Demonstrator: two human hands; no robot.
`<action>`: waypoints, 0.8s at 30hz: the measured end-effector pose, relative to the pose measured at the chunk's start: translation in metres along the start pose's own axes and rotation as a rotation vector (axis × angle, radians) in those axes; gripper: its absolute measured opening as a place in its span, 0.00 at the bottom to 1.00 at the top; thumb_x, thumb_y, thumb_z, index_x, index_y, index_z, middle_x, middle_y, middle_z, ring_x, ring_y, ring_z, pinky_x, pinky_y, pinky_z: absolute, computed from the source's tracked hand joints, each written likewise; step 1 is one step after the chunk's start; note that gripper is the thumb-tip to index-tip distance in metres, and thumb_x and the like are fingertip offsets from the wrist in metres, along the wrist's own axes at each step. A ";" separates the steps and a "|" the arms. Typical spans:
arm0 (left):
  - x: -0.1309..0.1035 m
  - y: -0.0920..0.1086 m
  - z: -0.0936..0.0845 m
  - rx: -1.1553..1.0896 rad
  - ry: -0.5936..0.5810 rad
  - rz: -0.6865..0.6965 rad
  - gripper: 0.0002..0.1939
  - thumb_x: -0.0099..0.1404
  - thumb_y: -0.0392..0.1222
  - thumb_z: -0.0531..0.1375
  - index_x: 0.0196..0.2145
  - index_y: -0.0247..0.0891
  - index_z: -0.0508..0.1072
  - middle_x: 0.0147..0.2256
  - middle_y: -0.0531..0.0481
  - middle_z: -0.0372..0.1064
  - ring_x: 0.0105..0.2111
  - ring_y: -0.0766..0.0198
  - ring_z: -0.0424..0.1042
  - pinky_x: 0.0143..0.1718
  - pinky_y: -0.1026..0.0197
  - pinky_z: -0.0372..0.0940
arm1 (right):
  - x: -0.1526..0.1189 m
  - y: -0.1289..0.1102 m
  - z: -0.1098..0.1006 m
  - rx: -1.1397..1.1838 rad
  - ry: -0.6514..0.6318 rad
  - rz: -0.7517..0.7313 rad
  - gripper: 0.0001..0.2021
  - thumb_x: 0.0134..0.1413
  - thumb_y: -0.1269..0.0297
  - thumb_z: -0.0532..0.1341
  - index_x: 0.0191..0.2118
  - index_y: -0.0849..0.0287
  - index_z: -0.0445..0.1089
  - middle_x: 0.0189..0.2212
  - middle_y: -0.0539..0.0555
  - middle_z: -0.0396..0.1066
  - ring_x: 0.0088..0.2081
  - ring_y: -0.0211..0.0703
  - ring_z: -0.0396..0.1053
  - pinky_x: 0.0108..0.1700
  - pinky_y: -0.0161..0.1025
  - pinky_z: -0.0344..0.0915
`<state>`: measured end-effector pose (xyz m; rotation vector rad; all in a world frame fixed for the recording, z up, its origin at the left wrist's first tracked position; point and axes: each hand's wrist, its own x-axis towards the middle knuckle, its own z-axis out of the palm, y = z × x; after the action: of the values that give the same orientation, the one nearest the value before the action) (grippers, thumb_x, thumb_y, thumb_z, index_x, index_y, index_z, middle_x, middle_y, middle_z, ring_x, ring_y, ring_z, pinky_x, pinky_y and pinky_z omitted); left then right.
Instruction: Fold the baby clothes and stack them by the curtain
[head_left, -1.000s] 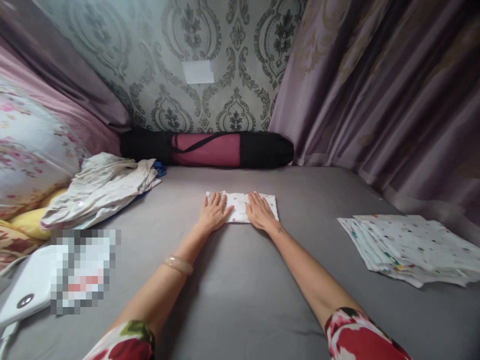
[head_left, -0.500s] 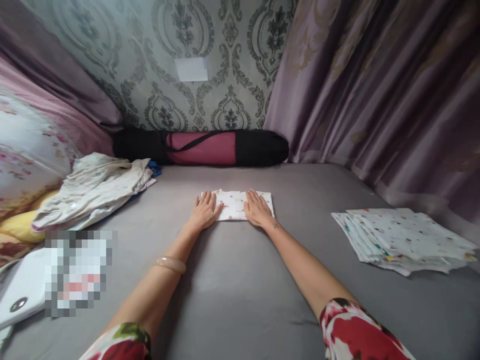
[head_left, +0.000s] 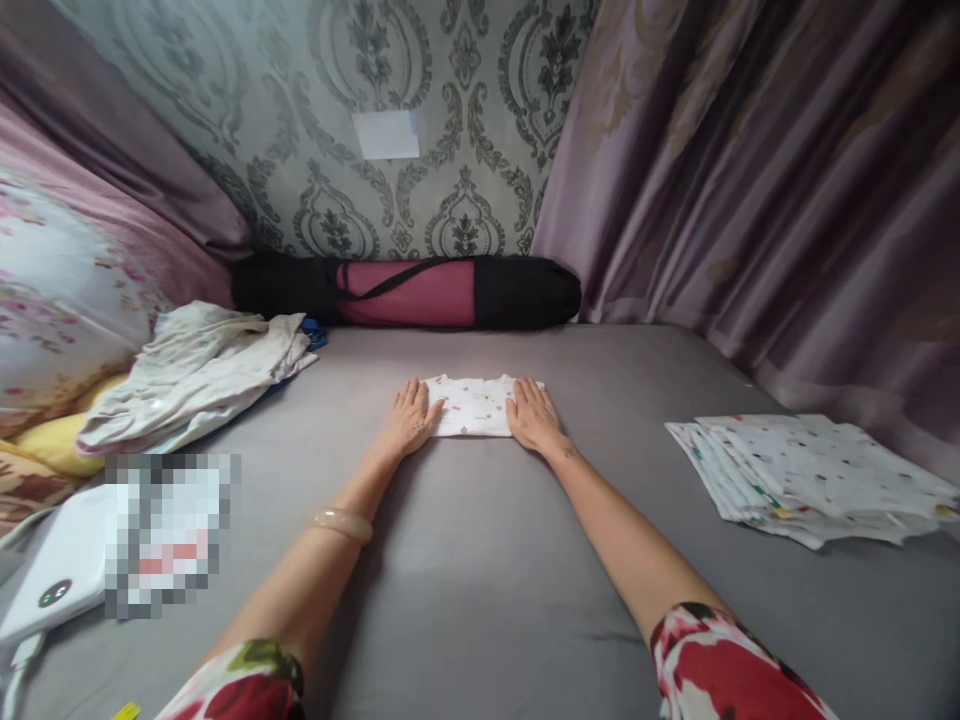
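Left hand (head_left: 411,418) and right hand (head_left: 535,415), loosely spread, flat on opposite edges of folded printed cloth (head_left: 474,407), open grey sheet (head_left: 480,540) nearer.

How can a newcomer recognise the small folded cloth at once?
On the grey sheet, this side of the long black-and-pink bag, lies a small white printed cloth. The left hand and right hand rest on its ends; the cloth stack at right is larger and untouched.

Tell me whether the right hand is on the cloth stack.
No, the right hand rests on the small folded cloth, and grey sheet shows between it and the cloth stack.
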<state>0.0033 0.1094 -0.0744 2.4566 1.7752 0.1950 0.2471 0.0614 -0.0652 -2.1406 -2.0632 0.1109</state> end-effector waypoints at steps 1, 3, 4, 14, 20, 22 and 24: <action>-0.001 -0.001 0.000 -0.011 0.010 -0.003 0.35 0.73 0.55 0.38 0.66 0.26 0.50 0.68 0.32 0.41 0.68 0.52 0.40 0.65 0.49 0.45 | 0.000 0.001 -0.004 0.011 -0.015 0.000 0.31 0.66 0.59 0.37 0.68 0.73 0.48 0.69 0.62 0.45 0.69 0.49 0.40 0.68 0.45 0.36; -0.006 -0.004 -0.001 -0.037 0.032 -0.015 0.33 0.73 0.53 0.37 0.67 0.28 0.49 0.68 0.35 0.40 0.68 0.54 0.40 0.65 0.49 0.45 | 0.000 0.005 -0.012 0.030 -0.031 0.006 0.31 0.66 0.59 0.36 0.68 0.72 0.48 0.69 0.61 0.44 0.69 0.48 0.39 0.68 0.45 0.37; -0.010 -0.004 -0.001 -0.049 0.043 -0.018 0.33 0.73 0.53 0.36 0.67 0.29 0.49 0.68 0.36 0.40 0.68 0.54 0.40 0.66 0.49 0.45 | 0.000 0.008 -0.014 0.033 -0.027 0.011 0.31 0.66 0.59 0.35 0.68 0.72 0.47 0.69 0.61 0.43 0.69 0.47 0.39 0.68 0.46 0.37; -0.027 0.001 -0.010 -0.094 0.020 -0.036 0.32 0.72 0.51 0.37 0.66 0.29 0.51 0.68 0.40 0.42 0.68 0.55 0.42 0.67 0.47 0.41 | -0.002 0.023 0.002 -0.040 -0.037 0.017 0.32 0.66 0.58 0.38 0.68 0.75 0.47 0.69 0.65 0.41 0.69 0.51 0.38 0.67 0.45 0.39; -0.027 -0.001 -0.009 -0.119 0.058 -0.029 0.31 0.72 0.50 0.38 0.66 0.32 0.53 0.68 0.41 0.43 0.68 0.54 0.43 0.66 0.47 0.43 | 0.005 0.005 0.000 -0.053 0.002 -0.010 0.32 0.66 0.56 0.37 0.68 0.72 0.46 0.69 0.63 0.41 0.70 0.49 0.36 0.68 0.50 0.34; -0.026 -0.003 -0.007 -0.116 0.064 -0.031 0.30 0.72 0.50 0.38 0.66 0.33 0.54 0.68 0.42 0.44 0.68 0.54 0.44 0.66 0.48 0.43 | 0.005 -0.003 0.003 -0.035 -0.008 -0.031 0.32 0.67 0.56 0.36 0.68 0.71 0.46 0.69 0.62 0.41 0.70 0.48 0.37 0.68 0.48 0.34; -0.025 -0.004 -0.005 -0.114 0.066 -0.038 0.30 0.73 0.50 0.37 0.66 0.33 0.54 0.68 0.42 0.45 0.68 0.55 0.44 0.66 0.48 0.43 | 0.004 -0.007 0.005 -0.029 -0.035 -0.036 0.32 0.67 0.56 0.35 0.68 0.72 0.46 0.69 0.61 0.42 0.69 0.47 0.38 0.68 0.46 0.35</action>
<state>-0.0088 0.0869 -0.0712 2.3622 1.7820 0.3669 0.2400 0.0662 -0.0690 -2.1328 -2.1344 0.1154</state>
